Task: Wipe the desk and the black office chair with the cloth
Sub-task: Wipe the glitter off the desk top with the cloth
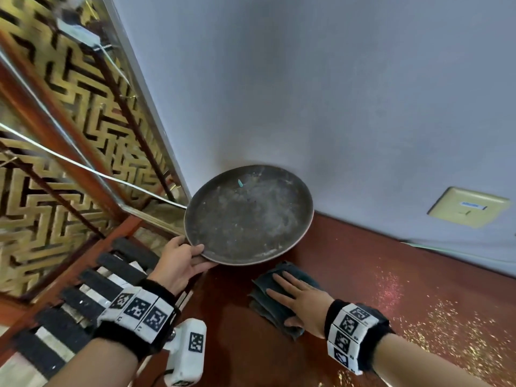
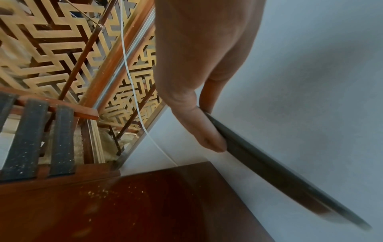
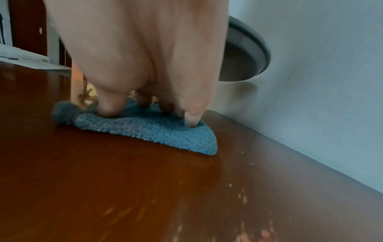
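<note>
A folded blue cloth (image 1: 279, 300) (image 3: 149, 131) lies on the dark red wooden desk (image 1: 363, 289) (image 3: 103, 188) near its left back corner. My right hand (image 1: 300, 297) (image 3: 145, 65) presses flat on it with straight fingers. My left hand (image 1: 181, 261) (image 2: 196, 81) pinches the rim of a round dark tray (image 1: 248, 216) (image 2: 269, 172) (image 3: 244, 54), thumb on top, and holds it tilted up off the desk (image 2: 145, 204) against the wall. The black office chair is not in view.
A grey wall (image 1: 335, 93) runs along the desk's back edge, with a yellowish socket plate (image 1: 469, 206) low on the right. Left of the desk stands a wooden rack with black straps (image 1: 92, 297) and a gold-patterned glass partition (image 1: 55, 135). Pale crumbs (image 1: 446, 331) speckle the desk's right side.
</note>
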`<act>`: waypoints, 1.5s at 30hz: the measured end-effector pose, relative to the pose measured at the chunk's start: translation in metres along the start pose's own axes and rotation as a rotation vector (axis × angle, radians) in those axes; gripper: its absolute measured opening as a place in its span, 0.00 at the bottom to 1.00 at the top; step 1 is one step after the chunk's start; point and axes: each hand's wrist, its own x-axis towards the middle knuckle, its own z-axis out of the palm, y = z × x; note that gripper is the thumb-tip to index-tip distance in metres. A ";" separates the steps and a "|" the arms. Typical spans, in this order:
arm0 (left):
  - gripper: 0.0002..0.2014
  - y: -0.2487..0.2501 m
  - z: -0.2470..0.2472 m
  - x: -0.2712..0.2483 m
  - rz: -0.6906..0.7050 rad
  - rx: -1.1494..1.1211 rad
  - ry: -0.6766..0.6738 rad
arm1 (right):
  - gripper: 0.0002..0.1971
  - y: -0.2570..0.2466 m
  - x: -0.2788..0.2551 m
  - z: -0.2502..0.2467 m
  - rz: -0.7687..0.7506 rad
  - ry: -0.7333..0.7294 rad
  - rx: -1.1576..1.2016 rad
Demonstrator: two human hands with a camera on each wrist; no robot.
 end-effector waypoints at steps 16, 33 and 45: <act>0.24 0.021 -0.013 0.019 0.123 0.063 0.077 | 0.35 0.030 0.069 -0.027 -0.140 0.123 -0.081; 0.23 0.041 -0.091 0.029 0.187 0.048 0.154 | 0.27 -0.023 0.089 -0.031 -0.420 0.191 -0.077; 0.20 0.040 -0.098 0.029 0.194 0.036 0.138 | 0.37 0.097 0.133 -0.093 0.211 -0.027 0.079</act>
